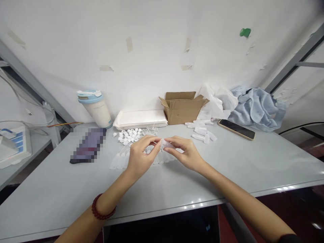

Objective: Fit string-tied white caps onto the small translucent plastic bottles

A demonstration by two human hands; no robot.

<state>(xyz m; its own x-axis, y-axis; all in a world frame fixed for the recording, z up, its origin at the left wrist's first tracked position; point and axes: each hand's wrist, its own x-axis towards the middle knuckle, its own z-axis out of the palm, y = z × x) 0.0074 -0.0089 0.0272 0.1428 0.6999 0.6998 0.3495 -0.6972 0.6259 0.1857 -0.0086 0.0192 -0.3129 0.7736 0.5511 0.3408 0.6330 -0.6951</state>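
Observation:
My right hand (186, 152) is closed around a small translucent plastic bottle (167, 144), which it holds above the table in front of me. My left hand (141, 155) meets it at the bottle's left end, thumb and fingertips pinched together; what lies between them is too small to make out. Beneath and behind both hands runs a row of similar translucent bottles (118, 161), partly hidden by the hands. Beyond my left hand is a pile of small white caps (129, 135), with thin clear pieces (151, 131) beside it. More loose bottles (200, 130) lie past my right hand.
Along the wall stand a tumbler (97, 109), a stack of white sheets or packs (141, 118), an open cardboard box (182, 109), white plastic bags (215, 101) and blue cloth (255, 108). A phone (236, 129) lies right; a dark pouch-like item (88, 145), blurred, lies left.

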